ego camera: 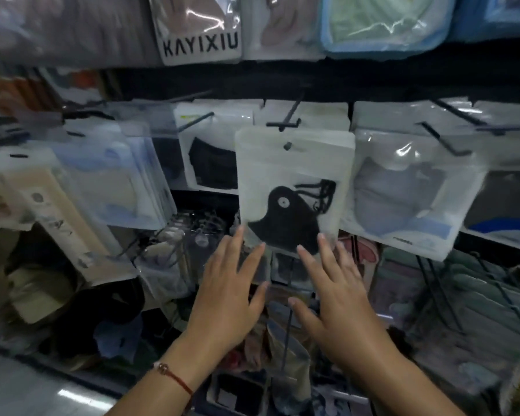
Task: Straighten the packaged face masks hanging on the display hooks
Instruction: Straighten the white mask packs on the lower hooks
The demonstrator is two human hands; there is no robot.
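Hooked display rack (282,124) | glossy mask pouch (294,163) | left hand (225,295), right hand (339,298) fingers spread

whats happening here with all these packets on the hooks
A person is tidying a shop display of packaged face masks. Both hands are raised with fingers straight: the left hand and right hand reach the bottom edge of a white packet holding a black mask, which hangs on a black hook. Neither hand grips it. To its right hangs a clear packet with a grey mask, visibly tilted.
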